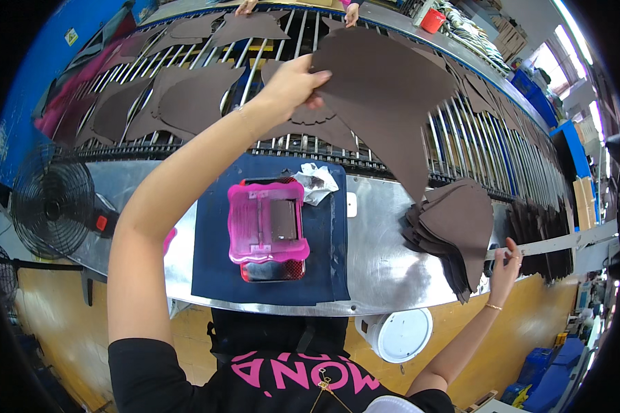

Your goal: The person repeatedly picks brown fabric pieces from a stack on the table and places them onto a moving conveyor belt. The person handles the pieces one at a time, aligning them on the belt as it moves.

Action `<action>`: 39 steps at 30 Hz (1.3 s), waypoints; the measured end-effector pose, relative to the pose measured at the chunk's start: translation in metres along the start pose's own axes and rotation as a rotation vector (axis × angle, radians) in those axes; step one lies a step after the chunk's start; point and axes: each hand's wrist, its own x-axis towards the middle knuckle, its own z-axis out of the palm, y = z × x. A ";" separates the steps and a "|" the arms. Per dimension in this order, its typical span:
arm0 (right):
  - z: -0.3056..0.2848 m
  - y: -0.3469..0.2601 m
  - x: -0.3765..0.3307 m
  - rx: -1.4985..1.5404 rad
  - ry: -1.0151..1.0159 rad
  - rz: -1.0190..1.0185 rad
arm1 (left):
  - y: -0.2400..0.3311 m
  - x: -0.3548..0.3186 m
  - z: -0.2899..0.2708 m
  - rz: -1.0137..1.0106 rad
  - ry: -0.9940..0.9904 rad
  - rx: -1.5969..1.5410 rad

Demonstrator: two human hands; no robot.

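My left hand (pixel 293 86) reaches far forward, its thumb and fingers closed on the left edge of a large brown cut piece (pixel 393 82). The piece hangs over the rod conveyor (pixel 458 148), and its pointed lower end comes down by a fanned stack of brown cut pieces (pixel 461 213) on the metal table. At the right edge of that stack is my right hand (pixel 505 272), fingers raised and apart, with nothing visible in it. It is next to the end of a pale flat bar (pixel 565 241); whether it touches the bar or the stack, I cannot tell.
A pink scalloped box (pixel 244 224) and crumpled white tissue (pixel 317 182) sit on a dark blue mat (pixel 213 268). A fan (pixel 52 199) stands at left. More brown pieces (pixel 189 100) lie across the rods. Another person's hands (pixel 352 14) show beyond the conveyor. Below is a white bucket (pixel 405 336).
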 end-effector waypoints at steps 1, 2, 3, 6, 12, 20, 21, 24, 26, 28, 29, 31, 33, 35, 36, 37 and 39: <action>0.009 0.007 -0.004 -0.090 -0.056 0.083 | -0.011 0.003 -0.012 -0.024 0.050 -0.028; 0.020 0.016 -0.008 -0.176 -0.113 0.165 | -0.021 0.007 -0.023 -0.047 0.101 -0.055; 0.037 0.035 -0.015 -0.195 -0.108 0.142 | -0.035 0.015 -0.034 -0.062 0.160 -0.057; 0.072 0.073 -0.030 -0.219 -0.102 0.130 | -0.073 0.029 -0.059 -0.072 0.213 -0.075; 0.058 0.049 -0.016 -0.182 -0.221 0.316 | -0.130 0.045 -0.095 -0.151 0.297 -0.103; 0.063 0.069 -0.014 -0.079 -0.160 0.387 | -0.164 0.067 -0.082 -0.239 0.266 -0.063; 0.064 0.074 -0.013 -0.047 -0.156 0.403 | -0.168 0.070 -0.081 -0.232 0.262 -0.048; 0.068 0.081 -0.009 -0.018 -0.142 0.439 | -0.177 0.075 -0.084 -0.233 0.280 -0.083; 0.070 0.080 -0.008 -0.023 -0.147 0.458 | -0.177 0.076 -0.087 -0.254 0.277 -0.067; 0.068 0.076 -0.004 -0.093 -0.165 0.459 | -0.173 0.071 -0.088 -0.266 0.295 -0.071; 0.067 0.074 -0.004 -0.129 -0.177 0.460 | -0.169 0.067 -0.087 -0.271 0.316 -0.016; 0.066 0.082 -0.005 -0.096 -0.178 0.470 | -0.154 0.058 -0.081 -0.280 0.350 0.091; 0.066 0.086 -0.007 -0.059 -0.177 0.482 | -0.128 0.043 -0.082 -0.276 0.296 0.486; 0.065 0.085 -0.006 -0.020 -0.170 0.491 | -0.113 0.030 -0.089 -0.242 0.246 0.739; 0.066 0.086 -0.003 -0.020 -0.168 0.476 | -0.109 0.023 -0.094 -0.212 0.217 0.741; 0.066 0.088 0.000 -0.020 -0.167 0.460 | -0.105 0.016 -0.098 -0.182 0.190 0.741; 0.065 0.088 0.004 -0.035 -0.174 0.429 | -0.085 -0.003 -0.097 -0.164 0.174 0.747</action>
